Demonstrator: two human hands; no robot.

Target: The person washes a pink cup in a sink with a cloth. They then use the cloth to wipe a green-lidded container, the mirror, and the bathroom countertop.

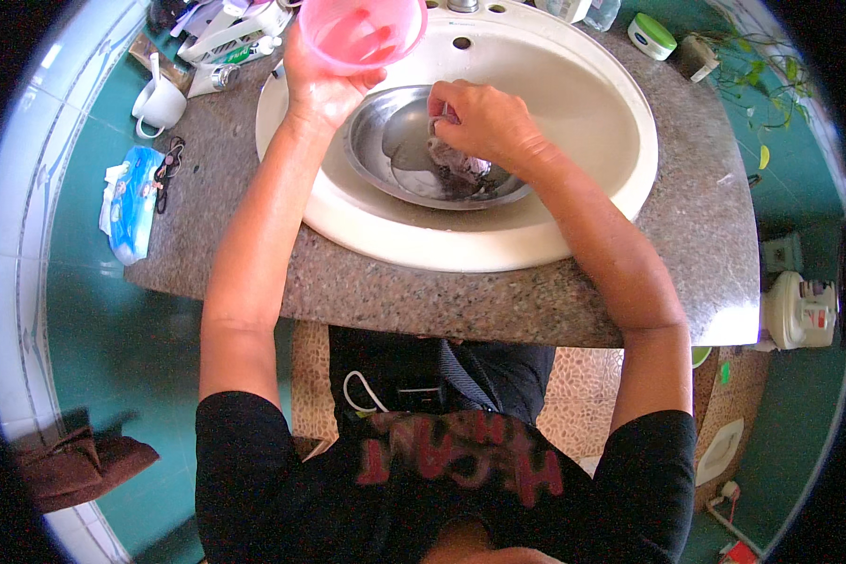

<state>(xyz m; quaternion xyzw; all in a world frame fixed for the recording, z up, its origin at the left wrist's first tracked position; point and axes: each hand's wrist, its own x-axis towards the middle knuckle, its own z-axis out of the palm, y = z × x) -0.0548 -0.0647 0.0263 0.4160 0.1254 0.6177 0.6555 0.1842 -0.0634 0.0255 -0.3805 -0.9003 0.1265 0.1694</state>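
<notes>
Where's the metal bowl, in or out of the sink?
In: the metal bowl sits inside the cream sink, whose wall and rim show around it, under the right hand.

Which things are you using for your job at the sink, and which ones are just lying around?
Seems part of the job:
- pink cup, in the left hand
- wet bundle, in the right hand
- metal bowl
- sink

Seems just lying about:
- white mug
- blue packet
- green tub
</notes>
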